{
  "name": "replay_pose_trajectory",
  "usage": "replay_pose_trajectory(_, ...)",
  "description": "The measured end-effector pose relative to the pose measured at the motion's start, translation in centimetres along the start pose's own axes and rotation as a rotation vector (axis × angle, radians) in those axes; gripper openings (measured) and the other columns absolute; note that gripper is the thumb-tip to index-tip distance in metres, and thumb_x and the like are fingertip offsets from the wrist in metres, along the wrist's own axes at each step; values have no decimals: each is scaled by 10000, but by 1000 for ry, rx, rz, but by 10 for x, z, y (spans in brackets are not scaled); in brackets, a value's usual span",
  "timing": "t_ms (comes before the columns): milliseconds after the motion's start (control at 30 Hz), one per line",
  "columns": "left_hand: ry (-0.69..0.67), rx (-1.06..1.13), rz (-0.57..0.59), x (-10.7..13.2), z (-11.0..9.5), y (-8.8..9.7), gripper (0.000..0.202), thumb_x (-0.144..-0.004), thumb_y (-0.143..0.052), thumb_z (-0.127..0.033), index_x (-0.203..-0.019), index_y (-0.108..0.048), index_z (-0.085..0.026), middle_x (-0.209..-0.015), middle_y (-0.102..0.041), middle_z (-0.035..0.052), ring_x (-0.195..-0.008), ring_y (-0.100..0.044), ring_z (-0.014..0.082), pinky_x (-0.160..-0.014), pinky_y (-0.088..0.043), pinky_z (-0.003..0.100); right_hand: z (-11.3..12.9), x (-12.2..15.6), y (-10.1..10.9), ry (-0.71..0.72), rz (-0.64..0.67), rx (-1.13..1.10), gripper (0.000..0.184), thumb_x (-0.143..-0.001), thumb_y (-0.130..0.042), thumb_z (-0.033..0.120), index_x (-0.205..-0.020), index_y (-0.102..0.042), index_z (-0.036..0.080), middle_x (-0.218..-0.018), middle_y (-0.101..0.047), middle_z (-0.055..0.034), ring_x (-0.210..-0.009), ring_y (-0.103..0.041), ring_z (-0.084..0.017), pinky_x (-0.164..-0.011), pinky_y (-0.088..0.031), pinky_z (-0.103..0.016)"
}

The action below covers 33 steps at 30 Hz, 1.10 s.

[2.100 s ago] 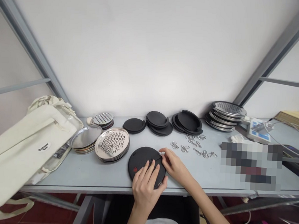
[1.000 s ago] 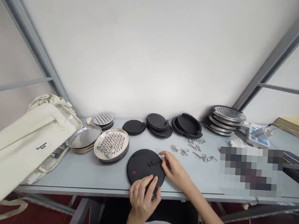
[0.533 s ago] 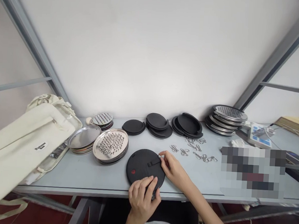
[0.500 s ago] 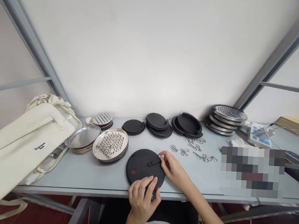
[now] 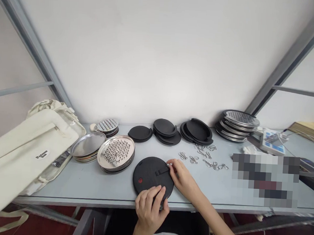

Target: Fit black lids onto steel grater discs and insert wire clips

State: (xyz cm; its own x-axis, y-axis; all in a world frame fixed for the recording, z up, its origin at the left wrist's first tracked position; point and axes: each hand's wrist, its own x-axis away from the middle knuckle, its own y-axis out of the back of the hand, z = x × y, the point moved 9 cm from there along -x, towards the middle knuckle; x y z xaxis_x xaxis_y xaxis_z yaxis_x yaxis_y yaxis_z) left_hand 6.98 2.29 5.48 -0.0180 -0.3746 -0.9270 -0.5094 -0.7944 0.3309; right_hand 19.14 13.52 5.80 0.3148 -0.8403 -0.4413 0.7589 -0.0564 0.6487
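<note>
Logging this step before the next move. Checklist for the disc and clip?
1. Left hand on near edge of disc: ok.
2. Right hand holding clip at disc's far right edge: ok.
3. Clip seated in disc: cannot tell, fingers hide it.
4. Disc on table, red mark up: ok.
5. Spare clips loose, right of disc: ok.

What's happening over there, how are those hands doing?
Left hand gripping near edge of black round disc. Right hand pinching small metal clip at disc's rim. Stacked steel graters beside it, not touching.
</note>
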Motion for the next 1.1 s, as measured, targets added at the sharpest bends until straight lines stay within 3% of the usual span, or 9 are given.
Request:
replay_pose_trajectory(167,-2,-5,9,0,0,0,224,-921,-489,-236,-960,-709,-220,-857,-723,37,-784,-639,170,-803,-398,325,-1,-1,2,-5,-9,-17,169,-980,-362,216,-1034,-522,215,-948,-606,-80,-870,-589,-212,-768,-498,-352)
replay_pose_trajectory(433,-4,-1,17,0,0,0,230,-919,-483,-236,-971,-707,-218,-863,-723,38,-786,-640,172,-800,-401,327,4,-2,9,29,-66,46,147,-966,-400,195,-942,-543,219,-955,-531,-78,-933,-524,-234,-858,-443,-411)
replay_pose_trajectory(533,1,9,14,0,0,0,225,-918,-490,-237,-974,-707,-216,-866,-724,36,-790,-639,172,-805,-401,327,4,-3,6,35,-24,71,153,-968,-393,189,-927,-536,222,-896,-551,-62,-875,-522,-234,-831,-429,-429)
replay_pose_trajectory(667,9,14,11,0,1,-1,225,-920,-491,-238,-968,-710,-217,-864,-725,33,-789,-638,170,-809,-397,328,-1,-2,5,-14,-8,-2,157,-967,-385,184,-1068,-499,220,-882,-554,-58,-859,-535,-222,-799,-449,-393)
replay_pose_trajectory(800,1,3,14,1,1,-2,224,-919,-492,-238,-970,-709,-216,-865,-725,37,-797,-641,173,-813,-397,329,2,-2,5,-15,21,-50,147,-958,-378,170,-994,-513,215,-898,-558,-54,-850,-545,-202,-783,-455,-343)
replay_pose_trajectory(1100,-4,9,12,5,2,-2,231,-922,-492,-255,-984,-708,-206,-884,-722,40,-807,-633,170,-831,-392,326,-11,0,0,-98,87,-96,170,-892,-444,181,-1050,-508,191,-771,-503,2,-720,-518,-170,-691,-428,-299)
